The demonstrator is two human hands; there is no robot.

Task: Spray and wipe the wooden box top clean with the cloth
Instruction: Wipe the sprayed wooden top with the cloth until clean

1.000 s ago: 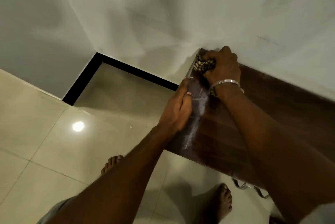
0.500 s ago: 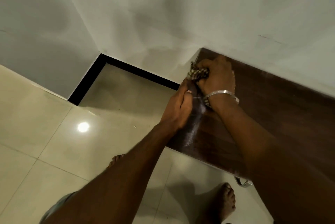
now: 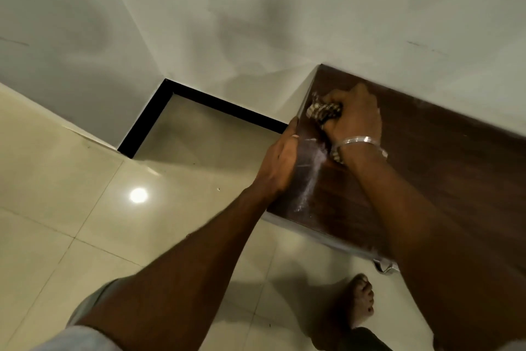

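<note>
A: Gripping noted: cloth [image 3: 323, 111] is bunched in the closed right hand [image 3: 353, 117], pressed on the wooden box top [image 3: 441, 157] near its left edge.

B: Left hand [image 3: 280, 163] is curled over that edge, just beside the grip; a pale streak [image 3: 308, 185] is seen below it.

Pale glossy floor tiles [image 3: 71, 180] reflect a round light [image 3: 138, 195]. A black skirting [image 3: 216, 104] runs along the foot of the white wall [image 3: 227, 9]. A metal handle [image 3: 384, 267] shows low at right.
</note>
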